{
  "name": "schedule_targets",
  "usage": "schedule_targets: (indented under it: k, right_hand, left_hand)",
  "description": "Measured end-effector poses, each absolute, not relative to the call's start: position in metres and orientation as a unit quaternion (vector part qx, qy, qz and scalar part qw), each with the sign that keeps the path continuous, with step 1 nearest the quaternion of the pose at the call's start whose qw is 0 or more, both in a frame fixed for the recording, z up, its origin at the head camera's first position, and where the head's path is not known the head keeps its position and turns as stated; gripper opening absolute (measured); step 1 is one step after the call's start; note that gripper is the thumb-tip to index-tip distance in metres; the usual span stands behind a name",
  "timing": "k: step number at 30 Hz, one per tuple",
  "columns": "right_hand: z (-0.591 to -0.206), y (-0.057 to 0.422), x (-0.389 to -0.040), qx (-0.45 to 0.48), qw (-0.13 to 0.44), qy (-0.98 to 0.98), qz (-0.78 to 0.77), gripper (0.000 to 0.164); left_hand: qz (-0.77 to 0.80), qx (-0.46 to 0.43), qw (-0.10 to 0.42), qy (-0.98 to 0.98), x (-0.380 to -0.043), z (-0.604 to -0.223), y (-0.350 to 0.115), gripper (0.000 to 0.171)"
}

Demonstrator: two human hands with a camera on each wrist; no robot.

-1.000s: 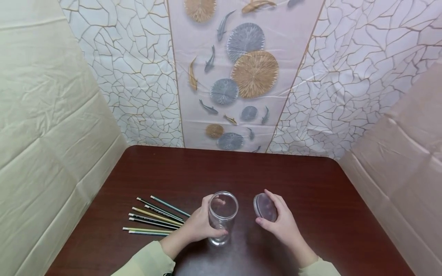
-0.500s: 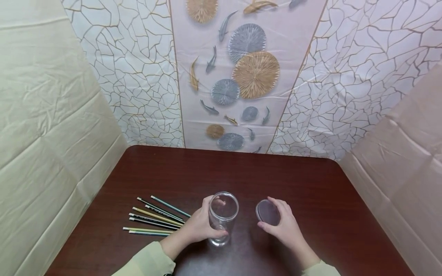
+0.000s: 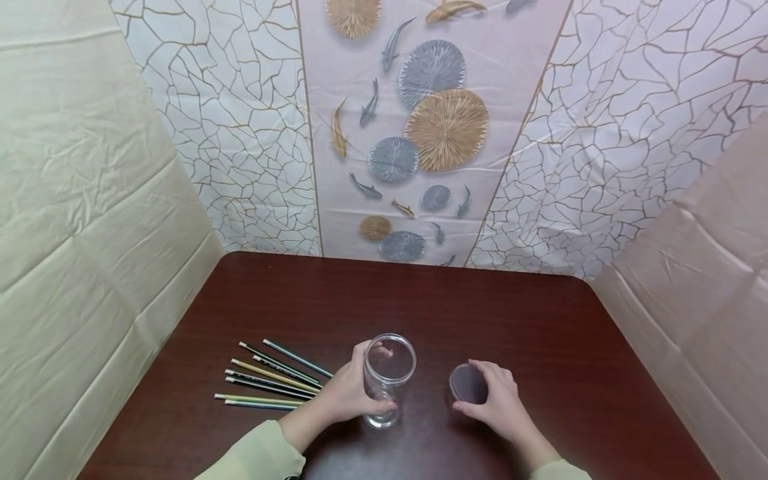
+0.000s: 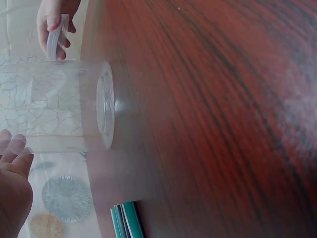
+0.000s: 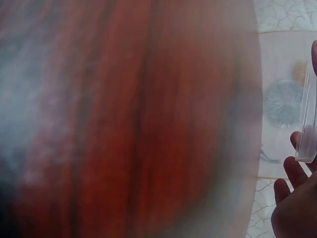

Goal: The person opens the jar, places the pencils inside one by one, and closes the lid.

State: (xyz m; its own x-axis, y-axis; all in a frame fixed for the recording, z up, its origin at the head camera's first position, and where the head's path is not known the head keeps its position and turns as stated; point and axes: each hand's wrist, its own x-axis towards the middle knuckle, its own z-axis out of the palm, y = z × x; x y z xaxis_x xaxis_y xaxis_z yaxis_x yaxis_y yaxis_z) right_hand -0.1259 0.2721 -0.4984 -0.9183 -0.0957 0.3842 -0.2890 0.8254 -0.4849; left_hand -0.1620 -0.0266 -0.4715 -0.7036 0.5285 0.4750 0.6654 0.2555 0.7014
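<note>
A clear plastic jar (image 3: 390,363) with an uncovered round mouth stands upright on the table, and my left hand (image 3: 346,393) grips its side. In the left wrist view the base of the jar (image 4: 105,106) meets the wood. To the right, my right hand (image 3: 501,403) pinches a clear round lid (image 3: 468,385) by its edge, thumb on one side and fingers on the other. In the right wrist view the lid (image 5: 308,124) appears edge-on between the fingers. Several pencils (image 3: 273,383) lie fanned out left of my left hand, their eraser ends pointing left.
The dark wooden table (image 3: 384,293) reaches back to a patterned cloth wall (image 3: 258,167). Pale cloth panels rise along the left side (image 3: 90,233) and the right side (image 3: 696,267). Some pencil tips lie behind my left wrist.
My right hand has lowered the lid toward the table, slightly right and nearer to me, and the lid has tipped flatter. The left hand and jar have stayed in place.
</note>
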Motion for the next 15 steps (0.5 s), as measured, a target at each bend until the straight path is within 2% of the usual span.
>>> schedule_targets:
  k: [8,15]
  right_hand:
    - [-0.508,0.275,-0.124,0.095,0.161,-0.948,0.256,0.083]
    - [-0.513,0.277,-0.124,0.082,0.130,-0.960,0.234,0.087]
  left_hand:
    - [-0.486,-0.382,0.068,-0.783,-0.162,-0.471,-0.026,0.093]
    - [-0.483,-0.390,0.088,-0.779,-0.162,-0.473,-0.026,0.093]
